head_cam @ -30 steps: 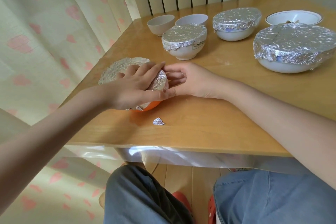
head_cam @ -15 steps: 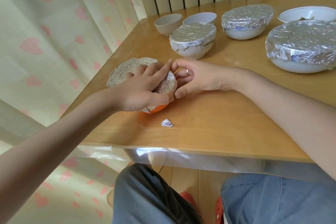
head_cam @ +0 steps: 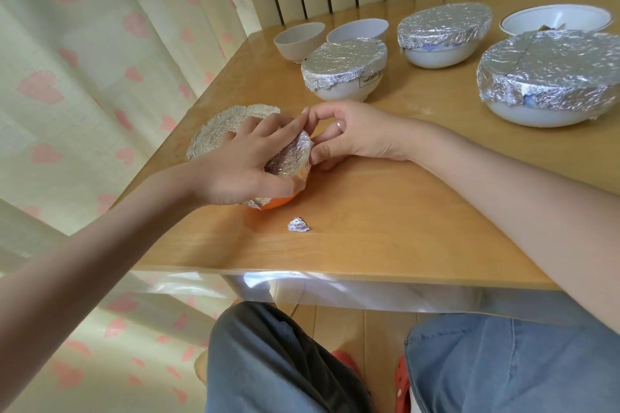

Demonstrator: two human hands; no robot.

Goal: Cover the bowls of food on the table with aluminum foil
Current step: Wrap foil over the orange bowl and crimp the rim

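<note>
Since half a sec ago our right hand (head_cam: 349,134) has lifted its forefinger clear of the foil (head_cam: 292,157), w/ thumb and lower fingers now pinching the crinkled edge at the rim of the orange bowl (head_cam: 278,202). Head view: our left hand (head_cam: 241,164) lies spread over the foil, fingers pressing it down onto the bowl near the table (head_cam: 385,228) front-left corner. A crumpled foil scrap (head_cam: 298,225) sits just beside it. Farther back, three round white bowls wear wrinkled foil caps, e.g. the labelled bowl (head_cam: 344,74); two small bowls (head_cam: 300,40) stand bare.
</note>
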